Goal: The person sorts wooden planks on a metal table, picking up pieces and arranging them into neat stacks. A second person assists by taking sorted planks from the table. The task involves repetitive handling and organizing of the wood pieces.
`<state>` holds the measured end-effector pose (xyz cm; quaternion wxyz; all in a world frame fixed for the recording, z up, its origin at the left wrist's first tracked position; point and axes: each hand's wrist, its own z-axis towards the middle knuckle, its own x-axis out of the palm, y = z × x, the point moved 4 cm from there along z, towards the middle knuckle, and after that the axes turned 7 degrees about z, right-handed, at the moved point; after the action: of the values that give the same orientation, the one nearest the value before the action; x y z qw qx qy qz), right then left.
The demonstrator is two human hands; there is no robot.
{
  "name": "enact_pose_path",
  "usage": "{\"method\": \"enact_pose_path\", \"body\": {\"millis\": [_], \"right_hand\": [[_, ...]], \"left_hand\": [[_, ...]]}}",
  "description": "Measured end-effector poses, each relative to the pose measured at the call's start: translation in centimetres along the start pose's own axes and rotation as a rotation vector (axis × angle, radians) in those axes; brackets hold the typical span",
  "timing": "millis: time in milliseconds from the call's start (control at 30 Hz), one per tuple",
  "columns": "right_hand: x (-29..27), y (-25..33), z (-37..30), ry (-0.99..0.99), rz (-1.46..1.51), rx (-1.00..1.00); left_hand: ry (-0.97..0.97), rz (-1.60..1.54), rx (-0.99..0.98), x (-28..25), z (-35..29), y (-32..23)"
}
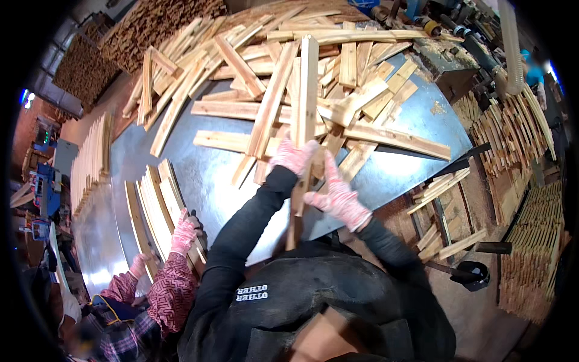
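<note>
My left hand (294, 158), in a pink-and-white glove, is closed around a long pale wooden slat (309, 84). The slat stretches away from my body over the heap, and a second slat seems to lie along its left side. Below my hand, darker slat ends reach back to my waist. My right hand (342, 204), gloved alike, is just right of these ends with thumb and fingers spread; whether its thumb touches the wood I cannot tell. Loose slats (241, 111) lie crisscrossed on the metal table (208, 175) ahead of both hands.
At the left a co-worker's gloved hands (184, 234) rest on a row of slats (154, 202). Upright slats (91, 160) line the table's left edge. Stacked slats (534, 253) stand at the right, near a metal rack (443, 220). Machinery (461, 36) borders the far right.
</note>
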<state>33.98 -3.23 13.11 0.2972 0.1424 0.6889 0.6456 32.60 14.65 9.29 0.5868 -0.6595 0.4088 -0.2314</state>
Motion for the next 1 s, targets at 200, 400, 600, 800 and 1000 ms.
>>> {"method": "enact_pose_path", "body": {"millis": [200,400,600,800,1000], "right_hand": [[0.6,-2.5,-1.1,-0.183,-0.197,0.253],[-3.4,-3.0,-8.9,-0.194,-0.304,0.273],[-7.4,-4.5,-12.3,-0.515,-0.263,0.497],[-21.0,-9.9,-20.5,-1.003,-0.123,0.206],[-41.4,-29.5,-31.5,-1.264,0.292,0.761]], "left_hand": [[-0.026,-0.247,-0.001,5.0,1.9,1.7],[0.037,-0.025,-0.188,11.1,-3.1,-0.7],[0.252,-0.124,0.026,18.7,-4.5,-2.9],[0.532,0.066,0.258,23.4,-2.8,-1.5],[0.353,0.204,-0.123,26.1,-3.9,2.6]]}}
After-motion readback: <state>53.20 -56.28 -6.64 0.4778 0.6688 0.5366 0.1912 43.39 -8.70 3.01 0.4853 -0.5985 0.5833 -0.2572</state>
